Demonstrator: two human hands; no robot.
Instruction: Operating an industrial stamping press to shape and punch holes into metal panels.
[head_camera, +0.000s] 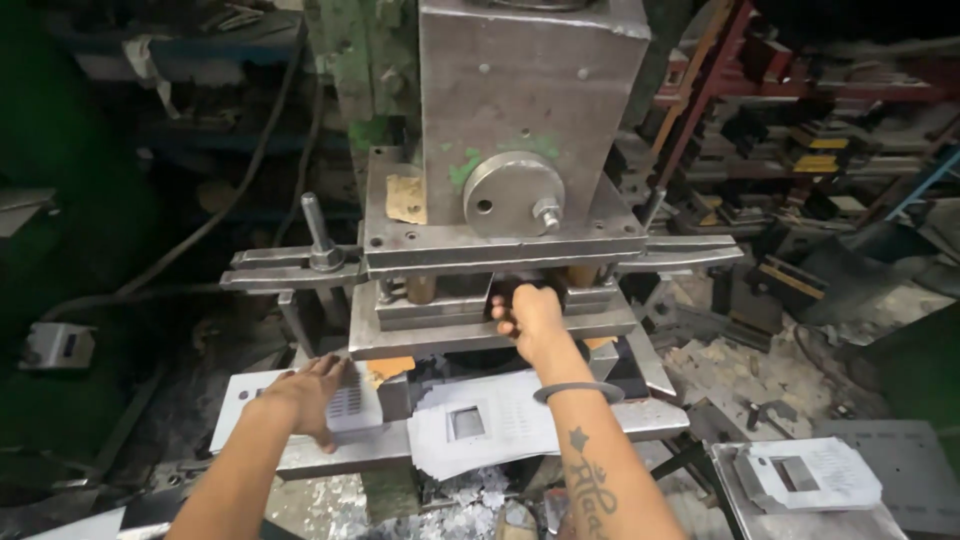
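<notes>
Fingers of the right hand (527, 318) reach into the gap between the upper and lower plates of the press die (490, 310) at the centre of the frame; they curl around something dark there, but what it is cannot be told. A dark bangle (578, 391) circles that wrist.

Left of centre and lower, the left hand (305, 392) lies spread and flat on a perforated grey sheet piece (352, 408), pressing it against the metal table (655, 415) of the machine. Just right of it, below the right forearm, sits a loose stack of punched sheets (480, 425), each with a rectangular window cut out.

Above the die rises the heavy steel ram block (525, 110), with a round disc and bolt (515, 195) on its face and patches of green paint. A threaded stud with a nut (320, 240) stands on the clamp bar at the left.

Shiny metal scraps (455, 510) litter the floor at the bottom centre. At the lower right, another punched sheet (810, 475) rests on a separate steel plate (920, 470). Cluttered racks (800, 120) fill the upper right.
</notes>
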